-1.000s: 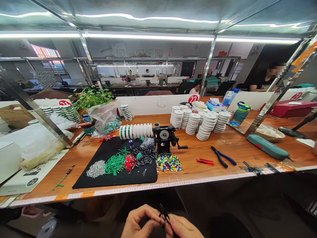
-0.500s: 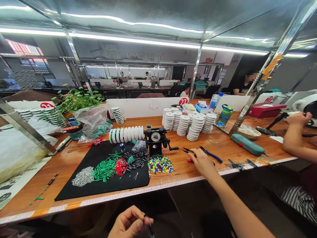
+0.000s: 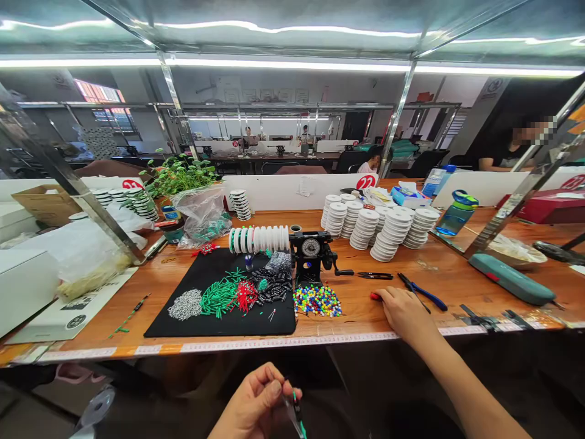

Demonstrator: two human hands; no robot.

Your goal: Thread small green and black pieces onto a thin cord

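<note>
My left hand (image 3: 256, 399) is low in front of the table edge. Its thumb and fingers pinch a thin strand with black and green tube pieces (image 3: 298, 413). My right hand (image 3: 406, 314) rests on the table near its front edge, fingers curled over a red-handled tool (image 3: 375, 297) that they mostly hide. Black thread snips (image 3: 375, 275) lie just beyond those fingers. Blue-handled pliers (image 3: 429, 295) lie behind that hand, to its right. Left of the hand is a pile of multicoloured beads (image 3: 317, 301).
A black mat (image 3: 183, 326) bears heaps of green tubes (image 3: 222, 296), silver pieces (image 3: 185, 305), red pieces and black pieces. Behind it stands a hand-cranked winder (image 3: 313, 253) with white spools. Stacked white spools (image 3: 390, 238), a bottle (image 3: 457, 212) and a teal case (image 3: 512, 278) stand right.
My right hand has left the black snips, now bare on the table, and moved nearer onto the red-handled tool. My left hand still pinches the strand. The view has swung left.
</note>
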